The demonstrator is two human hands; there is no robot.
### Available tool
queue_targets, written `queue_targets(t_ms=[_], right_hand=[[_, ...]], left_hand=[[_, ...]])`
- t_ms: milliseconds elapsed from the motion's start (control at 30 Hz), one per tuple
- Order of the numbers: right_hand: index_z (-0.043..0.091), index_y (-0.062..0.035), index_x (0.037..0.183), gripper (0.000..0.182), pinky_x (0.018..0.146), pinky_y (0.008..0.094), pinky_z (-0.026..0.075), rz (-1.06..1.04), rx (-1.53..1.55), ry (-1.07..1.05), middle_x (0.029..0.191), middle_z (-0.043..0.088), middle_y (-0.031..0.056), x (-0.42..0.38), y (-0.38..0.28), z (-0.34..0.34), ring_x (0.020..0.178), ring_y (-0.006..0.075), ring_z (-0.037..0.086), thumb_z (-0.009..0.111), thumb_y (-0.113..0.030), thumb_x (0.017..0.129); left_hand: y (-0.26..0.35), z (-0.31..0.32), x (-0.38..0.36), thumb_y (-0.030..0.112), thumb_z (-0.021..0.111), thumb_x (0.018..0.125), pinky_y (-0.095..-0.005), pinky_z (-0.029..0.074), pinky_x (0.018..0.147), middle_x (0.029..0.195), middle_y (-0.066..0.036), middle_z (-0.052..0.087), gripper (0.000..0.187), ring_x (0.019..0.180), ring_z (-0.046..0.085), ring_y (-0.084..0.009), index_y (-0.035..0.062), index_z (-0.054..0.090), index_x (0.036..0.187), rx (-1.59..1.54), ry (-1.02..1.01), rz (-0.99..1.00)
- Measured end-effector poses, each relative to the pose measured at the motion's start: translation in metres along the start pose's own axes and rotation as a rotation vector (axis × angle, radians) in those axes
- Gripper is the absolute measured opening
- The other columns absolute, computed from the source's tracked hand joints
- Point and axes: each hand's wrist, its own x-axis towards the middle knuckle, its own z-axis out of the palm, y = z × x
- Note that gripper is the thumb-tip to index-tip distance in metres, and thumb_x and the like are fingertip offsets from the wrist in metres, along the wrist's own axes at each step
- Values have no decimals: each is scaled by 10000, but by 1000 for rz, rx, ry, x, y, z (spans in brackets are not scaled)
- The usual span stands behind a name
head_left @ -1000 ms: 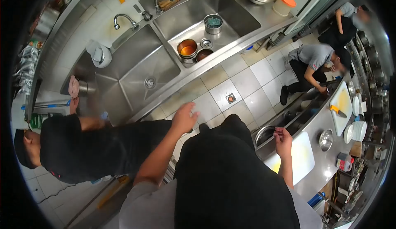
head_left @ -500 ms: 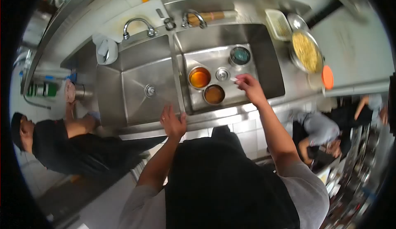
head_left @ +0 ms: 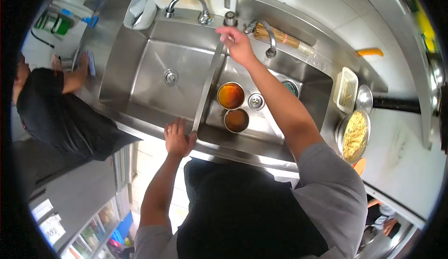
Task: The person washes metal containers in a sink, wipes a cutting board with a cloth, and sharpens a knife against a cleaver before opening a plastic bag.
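My left hand (head_left: 178, 138) lies on the front rim of the double sink (head_left: 200, 131), fingers spread, holding nothing. My right hand (head_left: 237, 45) is over the back of the divider, just in front of the tap knob (head_left: 230, 18) and left of the right tap (head_left: 270, 40). Its fingers are pinched, with a small pale bit at their tips that I cannot make out. In the right basin, one round container of orange liquid (head_left: 230, 96) stands behind another with brown liquid (head_left: 236, 120). My forearm partly covers a third container with something teal (head_left: 290, 88).
A bowl of pale yellow strips (head_left: 355, 135) and a white basket (head_left: 346, 90) stand on the right. Behind the taps lies a bamboo whisk brush (head_left: 284, 37). A white container with a cloth (head_left: 141, 12) sits back left. A co-worker (head_left: 56, 105) wipes at the left counter.
My right hand has moved left and back, from over the right basin to near the tap knob. The view has turned and shifted. My left hand stays at the front rim.
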Motion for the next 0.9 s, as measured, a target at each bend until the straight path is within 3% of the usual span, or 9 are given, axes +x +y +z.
queue_targets(t_ms=[100, 167, 233, 333, 467, 533, 700, 767, 900], right_hand=[[696, -16, 1202, 249, 955, 345, 535, 295, 341, -63, 1159, 735, 103, -42, 29, 7, 1028, 212, 686, 689, -100, 968], [666, -52, 1198, 241, 930, 345, 545, 783, 676, 213, 1112, 739, 75, -80, 93, -17, 993, 178, 696, 704, -57, 961], [664, -49, 1178, 236, 891, 345, 563, 923, 877, 355, 1055, 732, 72, -128, 207, -55, 978, 168, 697, 725, -59, 950], [682, -72, 1078, 142, 658, 255, 536, 852, 799, 429, 911, 697, 42, -143, 167, -58, 848, 151, 679, 708, -193, 1010], [692, -70, 1084, 165, 669, 320, 565, 1026, 622, 292, 890, 734, 83, -157, 167, -48, 836, 231, 717, 714, -203, 989], [717, -76, 1059, 210, 740, 407, 585, 588, -448, -107, 908, 759, 144, -182, 188, -10, 856, 355, 729, 724, -253, 947], [747, -23, 985, 225, 870, 459, 585, -7, -729, -709, 1113, 747, 218, -249, 133, 34, 1006, 423, 716, 689, -226, 908], [754, -33, 958, 251, 898, 474, 588, 34, -1051, -995, 1053, 747, 230, -270, 169, 16, 1014, 419, 718, 647, -256, 920], [774, -56, 885, 219, 758, 492, 608, 324, -976, -803, 899, 755, 207, -262, 223, -4, 857, 399, 748, 629, -219, 863]], left_hand=[[-6, 3, 1, 408, 691, 899, -597, 244, 1232, 1507, -174, 473, 711, 1409, 427, -385, 80, 478, 1494, 31, -20, -18], [-4, 1, 2, 378, 687, 901, -588, 246, 1238, 1495, -169, 483, 676, 1405, 434, -379, 82, 496, 1477, 34, -52, -47], [-3, -1, 4, 366, 684, 901, -584, 249, 1240, 1493, -164, 487, 663, 1406, 438, -375, 83, 501, 1472, 10, -62, -76], [-4, -1, 3, 276, 712, 892, -573, 267, 1240, 1459, -172, 524, 586, 1386, 463, -389, 76, 542, 1416, -15, -42, -66], [-3, -1, 2, 250, 721, 873, -564, 285, 1232, 1439, -171, 540, 594, 1361, 485, -383, 68, 546, 1411, -44, 9, -50], [-3, -3, 0, 246, 723, 867, -563, 289, 1229, 1437, -171, 542, 597, 1354, 489, -382, 68, 547, 1409, -43, 28, -51], [2, -3, 0, 233, 733, 848, -554, 300, 1222, 1403, -156, 567, 600, 1343, 498, -371, 84, 561, 1403, -25, 56, -56], [3, -2, 3, 221, 735, 842, -551, 303, 1221, 1398, -151, 571, 603, 1340, 501, -369, 87, 561, 1405, -15, 45, -48], [2, -1, 3, 272, 698, 854, -553, 299, 1220, 1384, -123, 581, 541, 1317, 527, -337, 100, 600, 1358, -16, 52, -40]])
